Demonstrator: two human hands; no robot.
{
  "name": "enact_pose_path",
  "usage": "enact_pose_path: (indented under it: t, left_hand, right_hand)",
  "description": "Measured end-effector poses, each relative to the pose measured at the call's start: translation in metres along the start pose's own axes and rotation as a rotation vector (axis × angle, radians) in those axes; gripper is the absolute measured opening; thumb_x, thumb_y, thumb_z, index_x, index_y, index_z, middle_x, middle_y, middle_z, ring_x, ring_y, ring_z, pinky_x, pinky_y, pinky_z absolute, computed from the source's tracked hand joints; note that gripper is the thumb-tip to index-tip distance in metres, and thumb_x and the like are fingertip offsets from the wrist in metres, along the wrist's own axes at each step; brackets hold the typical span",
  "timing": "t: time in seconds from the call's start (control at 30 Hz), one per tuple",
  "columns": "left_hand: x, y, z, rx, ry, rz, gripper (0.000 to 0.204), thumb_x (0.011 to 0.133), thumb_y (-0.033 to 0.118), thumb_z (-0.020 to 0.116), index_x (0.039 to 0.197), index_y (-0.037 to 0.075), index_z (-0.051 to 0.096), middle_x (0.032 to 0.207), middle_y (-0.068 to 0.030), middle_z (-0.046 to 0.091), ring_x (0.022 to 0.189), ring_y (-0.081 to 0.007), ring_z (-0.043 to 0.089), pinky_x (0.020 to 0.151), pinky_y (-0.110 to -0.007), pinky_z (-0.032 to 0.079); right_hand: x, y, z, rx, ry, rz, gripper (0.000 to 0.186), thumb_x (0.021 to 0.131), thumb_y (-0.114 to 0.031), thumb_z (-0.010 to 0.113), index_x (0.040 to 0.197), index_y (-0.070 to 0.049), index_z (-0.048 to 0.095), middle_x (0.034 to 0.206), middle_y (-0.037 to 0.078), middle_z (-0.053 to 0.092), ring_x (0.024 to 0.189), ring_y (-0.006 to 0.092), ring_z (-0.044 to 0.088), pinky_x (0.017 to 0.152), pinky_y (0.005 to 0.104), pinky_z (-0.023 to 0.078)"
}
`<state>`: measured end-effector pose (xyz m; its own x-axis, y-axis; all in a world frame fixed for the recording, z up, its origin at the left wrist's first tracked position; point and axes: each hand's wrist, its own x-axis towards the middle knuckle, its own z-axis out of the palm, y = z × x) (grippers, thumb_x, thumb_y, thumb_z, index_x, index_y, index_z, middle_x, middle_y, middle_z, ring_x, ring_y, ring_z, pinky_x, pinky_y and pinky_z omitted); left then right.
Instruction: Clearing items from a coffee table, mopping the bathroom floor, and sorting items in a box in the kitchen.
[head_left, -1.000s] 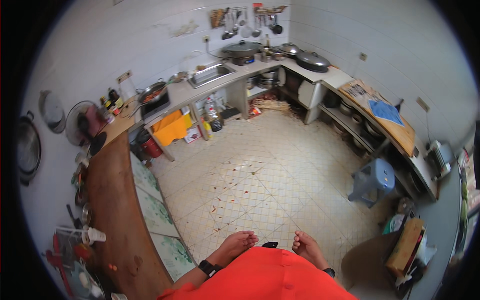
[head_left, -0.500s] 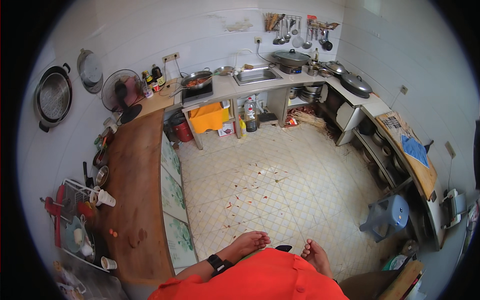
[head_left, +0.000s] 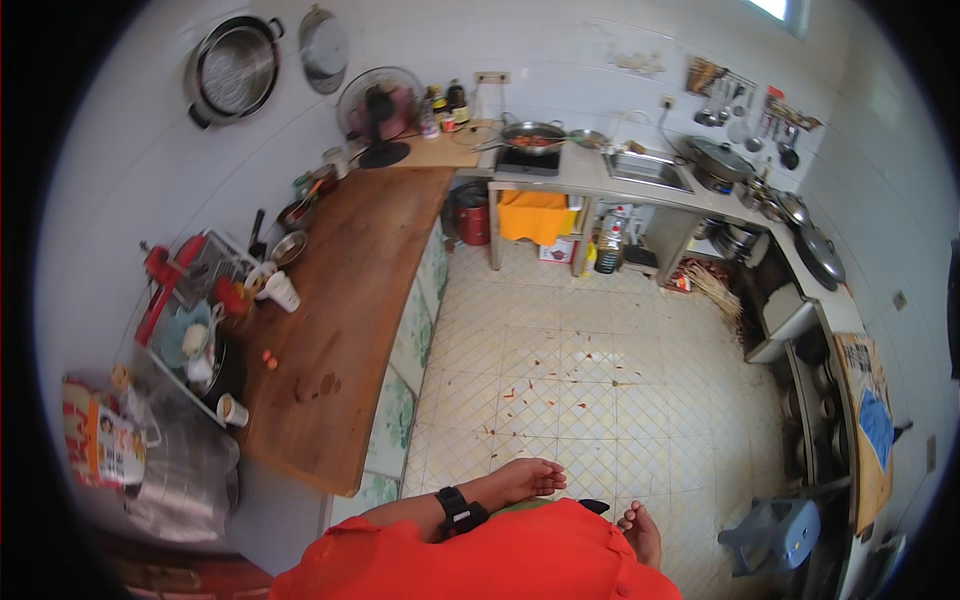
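Observation:
My left hand [head_left: 533, 480] is in front of my red shirt, with a black band on its wrist. Its fingers stretch loosely to the right, and nothing shows in them. On the other side of my body, my right hand [head_left: 641, 529] has its fingers curled in, with no object visible there. Both hands are over the tiled floor [head_left: 600, 440], touching no furniture. Between them a small dark tip [head_left: 594, 506] pokes out past the shirt; I cannot make out what it is. Nearest to my left arm runs the brown wooden counter [head_left: 350, 290].
Scraps litter the floor. A blue plastic stool [head_left: 775, 535] stands at the lower right. Against the back wall are a frying pan [head_left: 532, 138] with reddish food, a sink [head_left: 650, 170] and a lidded wok [head_left: 720, 158]. A dish rack [head_left: 205, 265] and white cup [head_left: 282, 292] line the left side.
My view has turned left, so the room has shifted rightward in it. More of the left counter and a plastic bag now show. Both hands keep about the same pose before my body.

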<state>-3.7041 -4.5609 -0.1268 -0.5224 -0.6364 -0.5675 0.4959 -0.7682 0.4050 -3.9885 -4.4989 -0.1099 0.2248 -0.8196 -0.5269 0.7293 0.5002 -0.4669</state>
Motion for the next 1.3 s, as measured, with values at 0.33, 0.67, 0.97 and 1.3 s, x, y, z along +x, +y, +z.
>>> enact_pose_path:
  t: [0.33,0.67,0.97,1.3]
  left_hand:
    - [-0.017,-0.006,-0.021,-0.117,0.06,0.128,0.02,0.09,0.009,0.042,0.106,0.002,0.051,0.102,-0.0121,0.059,0.096,-0.0227,0.059,0.082,-0.034,0.047]
    - [-0.032,-0.01,-0.031,-0.189,0.103,0.182,0.019,0.091,0.01,0.041,0.104,0.002,0.051,0.099,-0.0112,0.06,0.093,-0.0222,0.061,0.079,-0.034,0.049]
    - [-0.035,-0.01,-0.036,-0.201,0.135,0.175,0.021,0.09,0.009,0.043,0.107,0.0,0.051,0.103,-0.014,0.058,0.098,-0.0249,0.058,0.083,-0.036,0.048]
    - [-0.034,-0.011,-0.04,-0.171,0.133,0.178,0.021,0.092,0.009,0.039,0.108,0.0,0.05,0.104,-0.0126,0.058,0.098,-0.0232,0.059,0.083,-0.034,0.048]
  right_hand:
    - [0.02,0.003,0.003,-0.14,-0.041,0.11,0.012,0.094,-0.023,0.044,0.096,-0.012,0.047,0.076,-0.002,0.047,0.065,0.0107,0.042,0.063,0.0234,0.037]
    - [0.046,0.008,-0.009,-0.195,-0.086,0.183,0.014,0.093,-0.022,0.046,0.098,-0.01,0.05,0.077,0.0,0.048,0.067,0.0119,0.042,0.063,0.0223,0.037]
    - [0.043,0.009,0.006,-0.149,-0.078,0.231,0.013,0.091,-0.023,0.049,0.097,-0.012,0.049,0.076,-0.001,0.049,0.066,0.012,0.043,0.065,0.025,0.038]
    - [0.043,0.011,0.011,-0.162,-0.095,0.237,0.011,0.091,-0.024,0.049,0.095,-0.014,0.049,0.076,-0.002,0.049,0.065,0.0109,0.044,0.064,0.0261,0.038]
